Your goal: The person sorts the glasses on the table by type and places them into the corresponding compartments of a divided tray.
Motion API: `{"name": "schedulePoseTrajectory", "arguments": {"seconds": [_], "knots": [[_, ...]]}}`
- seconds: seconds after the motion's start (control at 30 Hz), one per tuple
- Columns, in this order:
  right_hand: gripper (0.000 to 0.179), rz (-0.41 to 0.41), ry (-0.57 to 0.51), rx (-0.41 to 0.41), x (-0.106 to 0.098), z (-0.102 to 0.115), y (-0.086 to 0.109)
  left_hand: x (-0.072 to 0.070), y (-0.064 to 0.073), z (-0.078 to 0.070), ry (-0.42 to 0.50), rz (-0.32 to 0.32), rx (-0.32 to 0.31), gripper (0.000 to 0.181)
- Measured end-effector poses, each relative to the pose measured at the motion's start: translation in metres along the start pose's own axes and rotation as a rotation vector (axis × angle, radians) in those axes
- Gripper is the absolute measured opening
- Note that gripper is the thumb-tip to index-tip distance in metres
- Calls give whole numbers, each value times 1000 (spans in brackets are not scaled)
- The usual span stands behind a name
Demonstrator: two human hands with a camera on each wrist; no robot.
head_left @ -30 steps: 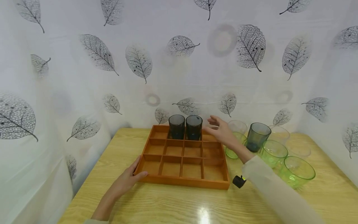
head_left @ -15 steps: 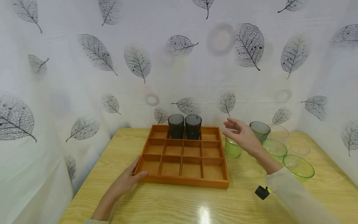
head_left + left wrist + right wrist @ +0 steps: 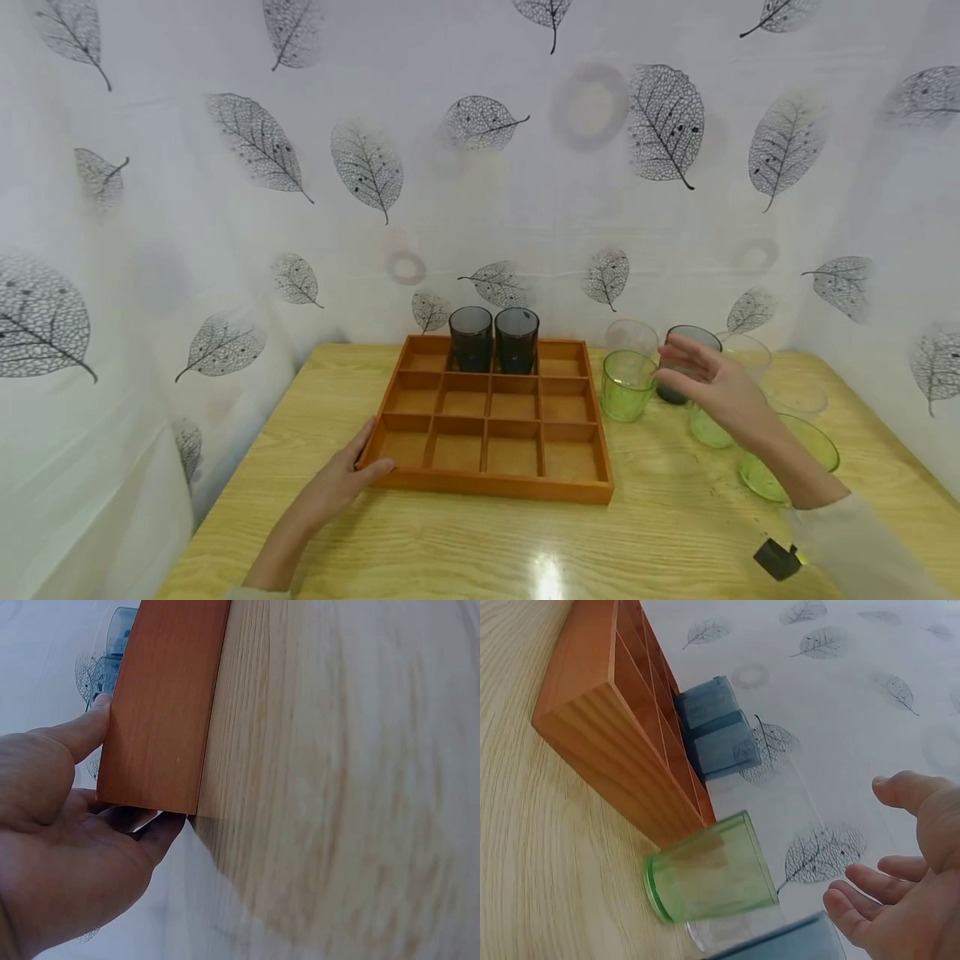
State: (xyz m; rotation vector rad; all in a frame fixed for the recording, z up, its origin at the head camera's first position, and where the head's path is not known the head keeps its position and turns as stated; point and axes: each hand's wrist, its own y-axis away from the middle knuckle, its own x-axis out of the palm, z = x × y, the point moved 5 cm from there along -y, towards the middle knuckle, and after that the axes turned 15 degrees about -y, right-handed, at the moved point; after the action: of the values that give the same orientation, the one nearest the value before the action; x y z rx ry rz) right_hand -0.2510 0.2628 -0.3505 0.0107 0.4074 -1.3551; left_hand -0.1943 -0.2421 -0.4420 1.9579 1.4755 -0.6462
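A wooden tray (image 3: 495, 486) divided into several compartments lies on the table. Two dark grey glasses (image 3: 471, 343) stand upright in the two middle compartments of its back row. My left hand (image 3: 337, 479) grips the tray's front left corner; in the left wrist view the thumb lies at the upper edge and the fingers reach round the side. My right hand (image 3: 716, 387) holds nothing, its fingers apart from the thumb. It hovers in front of a third dark grey glass (image 3: 696, 335) and partly hides it. I cannot tell whether they touch.
Beside the tray's right side stands a green glass (image 3: 627, 396), with a clear glass (image 3: 632, 333) behind it. More green glassware (image 3: 802, 458) and clear glassware (image 3: 750, 348) stand farther right. A leaf-patterned curtain (image 3: 495, 208) backs the wooden table (image 3: 420, 542).
My right hand has moved right, from beside the tray's back right corner, past the green glass, to the third dark grey glass. My left hand and the tray have stayed put.
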Motion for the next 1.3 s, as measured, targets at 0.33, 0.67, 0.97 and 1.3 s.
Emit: {"name": "schedulePoseTrajectory", "arguments": {"seconds": [0.33, 0.67, 0.97, 1.3], "knots": [[65, -80, 68, -9, -40, -5, 25, 1, -1, 1, -4, 2, 7, 87], [73, -219, 147, 46, -56, -11, 24, 2, 0, 1, 22, 15, 6, 87], [81, -321, 151, 124, -37, -24, -4, 2, 1, 2, 26, 12, 11, 87], [80, -372, 289, 178, -32, -39, -26, 2, 0, 2, 34, 8, 16, 86]]}}
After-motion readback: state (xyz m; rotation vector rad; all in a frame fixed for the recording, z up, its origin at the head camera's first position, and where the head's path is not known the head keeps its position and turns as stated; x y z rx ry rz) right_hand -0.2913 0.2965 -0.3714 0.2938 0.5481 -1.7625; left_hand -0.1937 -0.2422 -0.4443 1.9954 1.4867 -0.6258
